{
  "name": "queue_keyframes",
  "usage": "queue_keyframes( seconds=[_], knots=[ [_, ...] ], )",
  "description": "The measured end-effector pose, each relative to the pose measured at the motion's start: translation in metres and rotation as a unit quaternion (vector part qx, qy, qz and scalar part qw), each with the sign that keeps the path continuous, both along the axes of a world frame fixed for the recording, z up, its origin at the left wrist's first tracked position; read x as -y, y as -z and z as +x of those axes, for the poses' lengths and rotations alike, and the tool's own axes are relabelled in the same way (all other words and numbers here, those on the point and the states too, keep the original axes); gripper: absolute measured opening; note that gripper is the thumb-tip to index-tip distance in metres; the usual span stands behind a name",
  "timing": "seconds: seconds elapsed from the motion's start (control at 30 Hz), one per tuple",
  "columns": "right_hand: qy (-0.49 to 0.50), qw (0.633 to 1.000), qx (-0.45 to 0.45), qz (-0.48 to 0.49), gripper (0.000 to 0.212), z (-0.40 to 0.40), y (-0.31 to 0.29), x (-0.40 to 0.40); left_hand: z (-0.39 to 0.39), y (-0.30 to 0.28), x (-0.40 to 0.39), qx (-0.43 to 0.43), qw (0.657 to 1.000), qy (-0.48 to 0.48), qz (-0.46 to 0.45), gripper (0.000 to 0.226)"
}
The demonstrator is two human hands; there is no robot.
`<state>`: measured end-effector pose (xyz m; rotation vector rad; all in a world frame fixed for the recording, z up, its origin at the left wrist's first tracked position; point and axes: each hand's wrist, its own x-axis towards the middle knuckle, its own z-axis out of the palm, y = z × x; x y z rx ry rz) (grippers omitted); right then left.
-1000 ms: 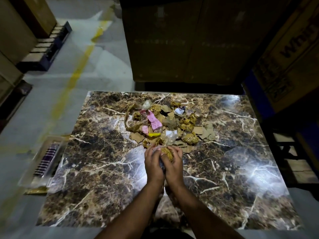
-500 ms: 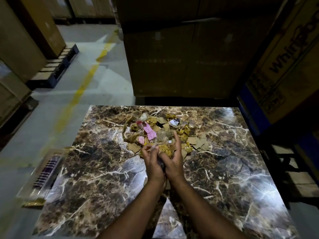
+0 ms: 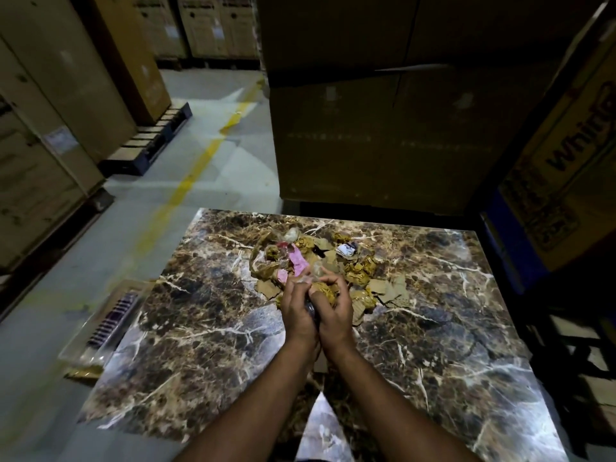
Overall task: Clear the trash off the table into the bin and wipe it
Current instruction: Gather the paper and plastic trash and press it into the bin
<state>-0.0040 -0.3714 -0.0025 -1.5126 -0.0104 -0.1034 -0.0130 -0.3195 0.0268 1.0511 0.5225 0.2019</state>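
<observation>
A heap of trash (image 3: 336, 261) lies on the far middle of the brown marble table (image 3: 206, 331): crumpled brown paper, cardboard scraps, pink paper (image 3: 297, 263) and clear plastic. My left hand (image 3: 297, 310) and my right hand (image 3: 336, 310) are pressed together at the near edge of the heap. They cup a crumpled yellow-brown paper ball (image 3: 324, 291) and some clear plastic between them. My right fingers curl over the ball; my left fingers close against it from the left.
A clear plastic bin (image 3: 106, 325) stands on the floor at the table's left edge. Large cardboard boxes (image 3: 383, 128) rise behind and to the right of the table. More boxes on pallets line the left side, with a yellow floor line (image 3: 193, 175) between.
The camera has tilted up, so the table sits lower in view. My hands stay together at the heap's near edge, closing more tightly around the paper ball.
</observation>
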Motion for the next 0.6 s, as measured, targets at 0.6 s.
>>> queue_keyframes(
  seconds=[0.6],
  knots=[
    [-0.258,0.961,0.094,0.038,0.054,-0.081,-0.046,-0.137,-0.102,-0.037,-0.125,0.075,0.952,-0.298,0.009,0.037]
  ],
)
